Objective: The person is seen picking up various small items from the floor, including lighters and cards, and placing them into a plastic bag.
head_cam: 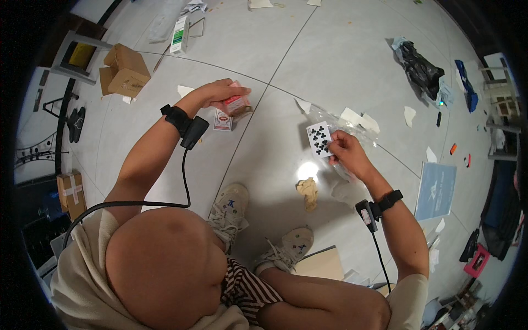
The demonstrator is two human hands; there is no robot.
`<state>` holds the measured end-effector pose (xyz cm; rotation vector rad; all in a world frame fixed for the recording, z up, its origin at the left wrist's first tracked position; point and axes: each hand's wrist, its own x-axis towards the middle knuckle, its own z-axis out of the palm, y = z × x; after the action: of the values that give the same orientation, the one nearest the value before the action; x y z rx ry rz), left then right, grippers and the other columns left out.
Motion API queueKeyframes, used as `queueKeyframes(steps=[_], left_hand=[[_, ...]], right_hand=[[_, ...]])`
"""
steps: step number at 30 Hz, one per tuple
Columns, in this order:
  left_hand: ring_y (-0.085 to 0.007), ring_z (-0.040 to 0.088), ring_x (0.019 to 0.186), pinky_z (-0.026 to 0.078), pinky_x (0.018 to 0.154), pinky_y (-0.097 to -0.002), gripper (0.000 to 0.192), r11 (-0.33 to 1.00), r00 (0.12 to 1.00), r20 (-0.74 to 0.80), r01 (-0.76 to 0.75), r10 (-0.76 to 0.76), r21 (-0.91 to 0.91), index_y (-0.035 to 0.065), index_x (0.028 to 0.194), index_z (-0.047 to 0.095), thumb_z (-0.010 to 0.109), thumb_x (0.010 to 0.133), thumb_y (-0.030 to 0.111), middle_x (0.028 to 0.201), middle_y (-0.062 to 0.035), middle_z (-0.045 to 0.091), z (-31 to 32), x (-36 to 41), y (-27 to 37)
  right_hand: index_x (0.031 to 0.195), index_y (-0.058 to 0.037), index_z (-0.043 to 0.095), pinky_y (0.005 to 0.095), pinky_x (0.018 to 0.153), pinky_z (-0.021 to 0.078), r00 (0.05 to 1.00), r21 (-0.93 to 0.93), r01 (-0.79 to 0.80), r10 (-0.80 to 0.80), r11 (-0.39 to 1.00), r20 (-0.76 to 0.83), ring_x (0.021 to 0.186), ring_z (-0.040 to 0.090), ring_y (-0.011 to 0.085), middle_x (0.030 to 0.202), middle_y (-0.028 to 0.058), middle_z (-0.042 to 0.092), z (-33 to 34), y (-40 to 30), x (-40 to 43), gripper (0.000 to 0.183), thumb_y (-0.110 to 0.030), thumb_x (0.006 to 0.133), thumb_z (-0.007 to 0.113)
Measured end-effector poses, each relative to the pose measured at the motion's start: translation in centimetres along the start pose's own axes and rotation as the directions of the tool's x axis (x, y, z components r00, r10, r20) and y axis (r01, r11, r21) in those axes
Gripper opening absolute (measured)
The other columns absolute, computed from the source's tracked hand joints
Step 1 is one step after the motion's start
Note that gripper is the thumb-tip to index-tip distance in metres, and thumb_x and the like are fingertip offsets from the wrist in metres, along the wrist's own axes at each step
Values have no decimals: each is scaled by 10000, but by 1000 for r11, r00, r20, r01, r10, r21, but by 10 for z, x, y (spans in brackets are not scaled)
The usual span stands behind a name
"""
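Note:
Between the thumb and fingers of my right hand (345, 152) is a playing card (319, 140), its face with black clubs turned up. Beneath that hand a clear plastic bag (365, 138) lies on the tiled floor. My left hand (220, 94) is closed around a reddish, partly see-through packet (237, 102); what is inside it I cannot tell. Just below that packet, a playing-card box (222, 120) with a red and blue design rests on the floor. A crumpled tan piece of paper or cloth (307, 193) lies between my hands and my feet.
An opened cardboard box (127, 71) and a white-and-green carton (179, 36) stand at the upper left. A black plastic bag (420, 68) lies upper right, a blue flat board (436, 190) at right. Paper scraps (359, 119) are strewn about. A cable hangs from each wrist device.

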<state>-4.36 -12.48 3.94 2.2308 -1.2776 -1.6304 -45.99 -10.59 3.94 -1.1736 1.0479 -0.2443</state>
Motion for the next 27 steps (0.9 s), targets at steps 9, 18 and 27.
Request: queueKeyframes(steps=[9, 18, 27], left_hand=[[-186, 702, 824, 624, 709, -337, 547, 908, 919, 303, -115, 251, -402, 19, 1086, 622, 557, 975, 551, 959, -96, 670, 59, -16, 48], [-166, 691, 859, 611, 680, -316, 405, 844, 892, 264, -199, 366, -497, 92, 1214, 550, 578, 993, 429, 1003, -60, 661, 70, -36, 70], [-182, 671, 920, 616, 714, -330, 401, 827, 861, 235, -304, 451, -473, 148, 1370, 487, 604, 989, 185, 1102, -84, 657, 64, -13, 42]], right_hand=[[777, -36, 481, 271, 771, 546, 988, 94, 147, -151, 985, 37, 886, 666, 133, 855, 36, 604, 16, -30, -11, 187, -64, 947, 553], [770, -42, 453, 262, 814, 505, 957, 156, 252, -270, 955, 104, 880, 609, 79, 870, 14, 582, 31, -47, -15, 221, -61, 939, 594], [885, -72, 566, 244, 702, 436, 971, -29, 239, -238, 971, 32, 756, 489, 77, 856, -20, 522, 31, -37, -13, 255, -149, 822, 800]])
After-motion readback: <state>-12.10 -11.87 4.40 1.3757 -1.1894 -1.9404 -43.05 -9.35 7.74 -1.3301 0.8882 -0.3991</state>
